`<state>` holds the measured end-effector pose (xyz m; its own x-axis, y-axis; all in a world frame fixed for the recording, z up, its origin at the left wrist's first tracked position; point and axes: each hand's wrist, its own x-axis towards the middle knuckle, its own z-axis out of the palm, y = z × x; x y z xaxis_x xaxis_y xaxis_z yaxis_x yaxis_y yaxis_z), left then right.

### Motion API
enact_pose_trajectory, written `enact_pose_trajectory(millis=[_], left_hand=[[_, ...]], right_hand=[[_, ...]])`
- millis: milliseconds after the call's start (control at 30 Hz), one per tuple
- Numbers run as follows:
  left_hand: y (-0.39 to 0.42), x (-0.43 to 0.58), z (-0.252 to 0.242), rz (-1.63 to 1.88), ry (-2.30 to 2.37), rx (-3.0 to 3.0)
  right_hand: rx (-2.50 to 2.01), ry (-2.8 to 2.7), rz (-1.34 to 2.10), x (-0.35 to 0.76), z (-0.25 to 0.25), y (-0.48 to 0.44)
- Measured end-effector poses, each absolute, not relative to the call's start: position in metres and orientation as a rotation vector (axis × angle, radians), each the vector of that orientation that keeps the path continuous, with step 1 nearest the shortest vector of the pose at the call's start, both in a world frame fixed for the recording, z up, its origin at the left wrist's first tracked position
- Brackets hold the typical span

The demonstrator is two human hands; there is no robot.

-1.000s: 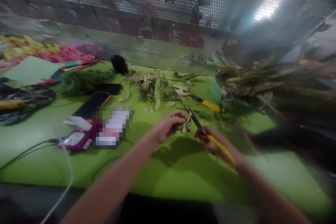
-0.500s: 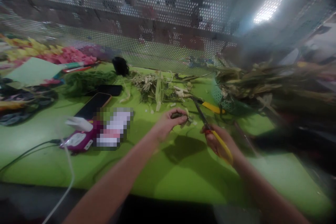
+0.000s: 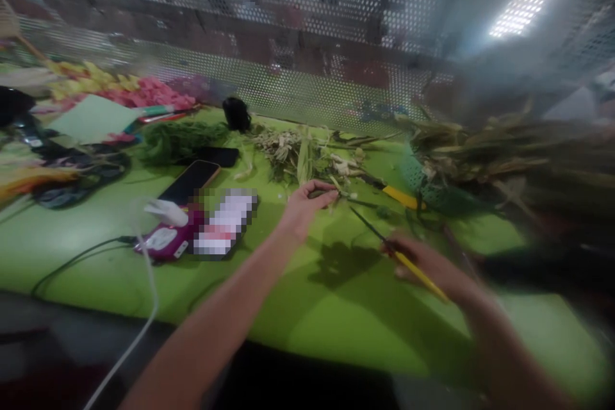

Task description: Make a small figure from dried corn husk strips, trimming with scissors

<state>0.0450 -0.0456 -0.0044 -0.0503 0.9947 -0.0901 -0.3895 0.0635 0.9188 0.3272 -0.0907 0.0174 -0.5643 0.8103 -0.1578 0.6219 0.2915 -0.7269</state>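
My left hand (image 3: 310,202) is closed in a pinch on a small plant stem (image 3: 346,194), a thin greenish piece with pale ends sticking out past the fingertips. To its right and nearer me, my right hand (image 3: 416,259) is wrapped round yellow-handled scissors (image 3: 418,274). Their long dark blades, seen edge-on, point up and left, just short of the stem and apart from it. Motion blur hides whether the blades are parted. Behind the left hand lies a heap of dried leaves and stalks (image 3: 281,150) with a pale green husk (image 3: 304,157).
Another yellow-handled tool (image 3: 401,196) lies beyond my right hand. A green perforated basket (image 3: 417,173) holds long dry leaves. Left are phones (image 3: 189,180), a purple corded device (image 3: 168,237), green fibre (image 3: 182,138) and pink and yellow pieces (image 3: 154,95). Perforated metal (image 3: 307,90) stands behind.
My right hand and the scissors have moved down and away from the stem, and the scissors have turned edge-on. My left hand still pinches the stem. The view has shifted slightly left.
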Motion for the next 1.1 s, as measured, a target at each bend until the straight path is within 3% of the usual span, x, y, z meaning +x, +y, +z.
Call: enact_pose_trajectory(millis=[1100], left_hand=[[-0.052,0.046,0.0,1.101,0.953,1.142]], right_hand=[[-1.445,-2.203,1.376,0.311,0.019,-0.098]])
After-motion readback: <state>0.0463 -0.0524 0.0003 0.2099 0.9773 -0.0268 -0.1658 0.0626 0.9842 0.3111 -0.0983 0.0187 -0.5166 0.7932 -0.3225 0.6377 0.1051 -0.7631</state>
